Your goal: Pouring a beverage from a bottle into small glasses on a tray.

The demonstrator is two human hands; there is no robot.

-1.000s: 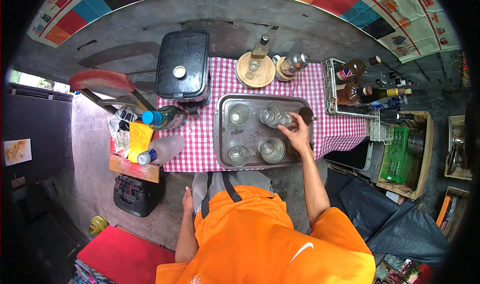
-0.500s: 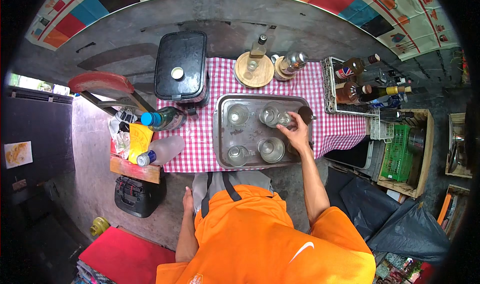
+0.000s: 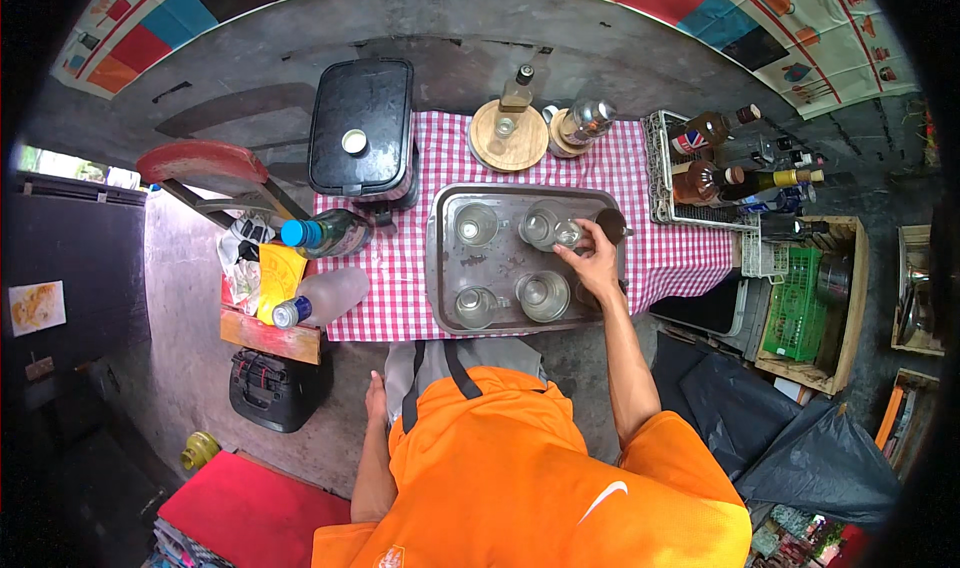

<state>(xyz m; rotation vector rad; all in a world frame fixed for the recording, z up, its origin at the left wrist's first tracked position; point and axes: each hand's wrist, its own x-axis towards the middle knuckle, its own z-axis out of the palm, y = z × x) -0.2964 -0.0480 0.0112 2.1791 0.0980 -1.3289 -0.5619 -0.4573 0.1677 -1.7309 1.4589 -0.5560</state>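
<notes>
My right hand (image 3: 594, 264) is closed in a pinch on a small clear glass (image 3: 568, 233) over the right part of a brown tray (image 3: 500, 268). Just left of it stands a larger drinking glass (image 3: 538, 226), and a dark brown cup (image 3: 611, 226) is beyond my fingers on the right. Also on the tray are a glass at far left (image 3: 476, 225), one at near left (image 3: 476, 308) and a glass mug (image 3: 543, 296). Another vessel by my wrist is mostly hidden. My left hand (image 3: 376, 400) hangs at my side, fingers stretched and holding nothing.
A checked cloth (image 3: 690, 258) covers the table. At the back are a black-lidded bin (image 3: 362, 128) and a round wooden board (image 3: 508, 138) with a bottle. A wire rack (image 3: 660, 173) of bottles stands right. Bottles, one blue-capped (image 3: 335, 234), are left, beside a chair (image 3: 200, 165).
The view has shifted very slightly. My right hand keeps its pinch on the small glass in nearly the same place, and my left hand still hangs at my side.
</notes>
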